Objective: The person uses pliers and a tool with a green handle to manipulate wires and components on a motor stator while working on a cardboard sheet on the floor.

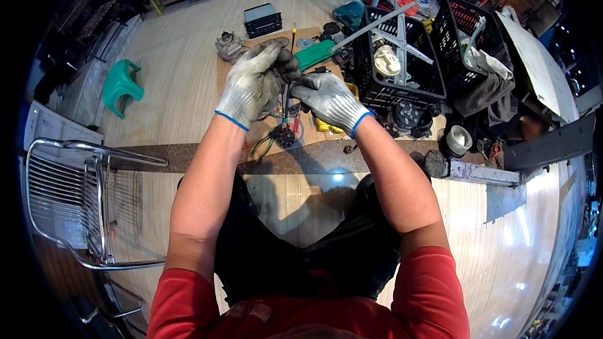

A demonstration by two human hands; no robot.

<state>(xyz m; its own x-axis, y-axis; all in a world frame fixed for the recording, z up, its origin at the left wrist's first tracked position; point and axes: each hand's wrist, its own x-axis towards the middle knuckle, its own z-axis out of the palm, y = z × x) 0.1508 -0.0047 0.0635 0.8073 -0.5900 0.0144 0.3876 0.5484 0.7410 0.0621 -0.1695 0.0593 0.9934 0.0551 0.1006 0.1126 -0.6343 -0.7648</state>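
My left hand (254, 85), in a soiled grey-white glove with a blue cuff, has its fingers curled; what is inside them is hidden. My right hand (323, 97), gloved alike, is closed beside it, near a thin dark shaft (286, 103); I cannot make out what it grips. Below them on a cardboard sheet (232, 63) lie a round dark part with wires (286, 137), green-handled pliers (268, 141) and yellow items (328, 125). Beyond are a green flat object (314, 55) and a metal housing (229, 47).
Two black crates (399, 91) full of parts stand right, near a white blower wheel (458, 139) and grey metal beam (480, 172). A green stool (119, 88) and chrome chair (63, 201) are at left. Stacked black trays (262, 28) sit beyond the cardboard.
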